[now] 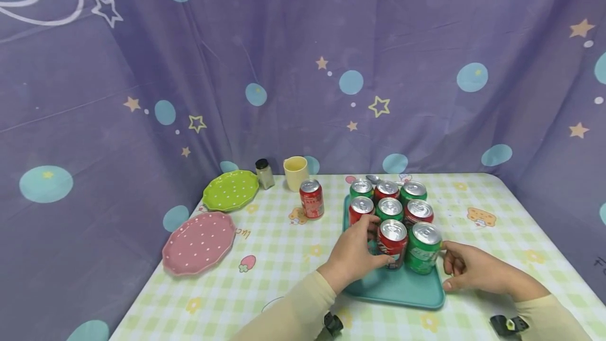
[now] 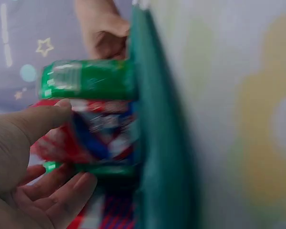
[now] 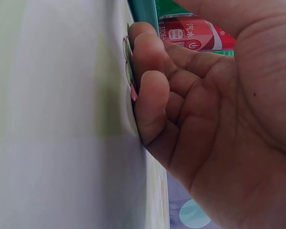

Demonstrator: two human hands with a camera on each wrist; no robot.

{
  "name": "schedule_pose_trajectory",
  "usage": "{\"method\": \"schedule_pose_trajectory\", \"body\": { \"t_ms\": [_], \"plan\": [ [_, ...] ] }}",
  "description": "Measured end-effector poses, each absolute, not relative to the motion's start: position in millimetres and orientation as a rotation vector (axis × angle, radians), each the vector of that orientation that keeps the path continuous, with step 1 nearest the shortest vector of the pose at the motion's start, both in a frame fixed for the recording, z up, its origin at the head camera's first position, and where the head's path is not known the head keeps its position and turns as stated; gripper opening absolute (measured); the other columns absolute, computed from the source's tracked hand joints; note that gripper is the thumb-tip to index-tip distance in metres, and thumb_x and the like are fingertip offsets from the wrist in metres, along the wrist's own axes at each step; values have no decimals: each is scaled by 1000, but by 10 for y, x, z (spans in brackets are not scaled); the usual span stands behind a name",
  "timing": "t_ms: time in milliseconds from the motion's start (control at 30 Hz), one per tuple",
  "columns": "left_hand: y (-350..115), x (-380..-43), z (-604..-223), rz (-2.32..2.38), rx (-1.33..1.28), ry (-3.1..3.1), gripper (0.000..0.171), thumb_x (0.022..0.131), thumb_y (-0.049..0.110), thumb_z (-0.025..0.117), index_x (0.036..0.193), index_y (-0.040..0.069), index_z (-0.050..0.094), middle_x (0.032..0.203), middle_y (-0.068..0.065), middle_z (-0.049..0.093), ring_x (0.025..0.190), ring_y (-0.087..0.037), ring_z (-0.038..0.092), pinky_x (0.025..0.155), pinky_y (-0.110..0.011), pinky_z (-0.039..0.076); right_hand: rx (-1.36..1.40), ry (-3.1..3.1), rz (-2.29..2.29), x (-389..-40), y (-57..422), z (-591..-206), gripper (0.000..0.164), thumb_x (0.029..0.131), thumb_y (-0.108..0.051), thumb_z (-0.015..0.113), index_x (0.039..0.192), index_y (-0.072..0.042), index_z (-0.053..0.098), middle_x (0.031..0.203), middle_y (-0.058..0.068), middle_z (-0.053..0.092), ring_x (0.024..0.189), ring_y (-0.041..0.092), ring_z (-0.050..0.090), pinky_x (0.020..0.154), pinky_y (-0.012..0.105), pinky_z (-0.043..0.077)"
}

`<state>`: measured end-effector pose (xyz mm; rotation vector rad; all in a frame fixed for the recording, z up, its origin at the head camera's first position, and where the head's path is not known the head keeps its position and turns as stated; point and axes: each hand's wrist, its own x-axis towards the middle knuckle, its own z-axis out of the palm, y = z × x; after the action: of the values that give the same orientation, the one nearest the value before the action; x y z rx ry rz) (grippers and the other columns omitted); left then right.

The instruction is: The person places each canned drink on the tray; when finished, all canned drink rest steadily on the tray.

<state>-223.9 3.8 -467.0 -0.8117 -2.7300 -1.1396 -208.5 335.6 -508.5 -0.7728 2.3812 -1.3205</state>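
Note:
My left hand point(image 1: 352, 254) is around the front red soda can point(image 1: 392, 246) on a teal tray point(image 1: 402, 291). The thumb lies by the can's front, while the spread fingers reach along its left side, in the left wrist view loosely apart from it. My right hand point(image 1: 478, 267) rests at the tray's right edge beside a green soda can point(image 1: 424, 251). Its fingers point(image 3: 152, 100) are loosely bent near the tablecloth, with nothing seen between them. Several more red and green cans stand upright in rows behind, including a middle green can point(image 1: 390, 209).
Left of the tray stands another red can point(image 1: 311, 201). Farther back are a yellow mug point(image 1: 296, 173) and a jar with a black lid point(image 1: 264, 175). A green plate point(image 1: 231, 190) and a pink plate point(image 1: 200, 243) lie along the table's left side. A spoon point(image 1: 373, 178) shows behind the cans.

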Motion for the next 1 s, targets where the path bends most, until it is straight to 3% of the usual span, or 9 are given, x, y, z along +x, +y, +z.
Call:
{"method": "schedule_pose_trajectory", "body": {
  "t_ms": [200,433,600,800,1000],
  "plan": [
    [-205,-2331,-4344,-1319,-847,-2561,72,84,30,92,141,14,52,122,-1,68,107,-20,70,80,-26,61,-755,2390,-1304,-2085,3358,-5067,59,83,-20,90,121,3,52,90,13,60,71,9,56,57,29,50],
    [-666,-2657,-4133,-1489,-700,-2274,60,88,19,88,138,12,55,129,-7,65,115,-28,66,96,-46,57,-774,2387,-1314,-2089,3361,-5084,57,83,-18,90,119,3,52,89,11,60,71,9,56,57,29,49],
    [-1008,-2926,-4214,-1524,-532,-2208,70,87,13,88,145,10,49,138,-7,58,126,-35,59,106,-55,50,-788,2373,-1336,-2094,3360,-5107,56,83,-15,89,121,4,52,90,9,60,72,9,56,57,28,49],
    [-1247,-3224,-4451,-1518,-396,-2323,82,86,16,89,152,6,41,150,-11,48,138,-40,48,113,-59,41,-776,2351,-1347,-2095,3357,-5105,58,84,-13,88,123,5,50,91,10,60,72,10,56,56,29,48],
    [-1321,-3422,-4680,-1546,-323,-2471,90,85,19,90,157,10,36,153,-18,45,139,-38,46,114,-57,41,-744,2368,-1316,-2095,3362,-5086,58,83,-17,89,121,4,51,90,11,60,71,10,56,57,29,49]
  ]
}}
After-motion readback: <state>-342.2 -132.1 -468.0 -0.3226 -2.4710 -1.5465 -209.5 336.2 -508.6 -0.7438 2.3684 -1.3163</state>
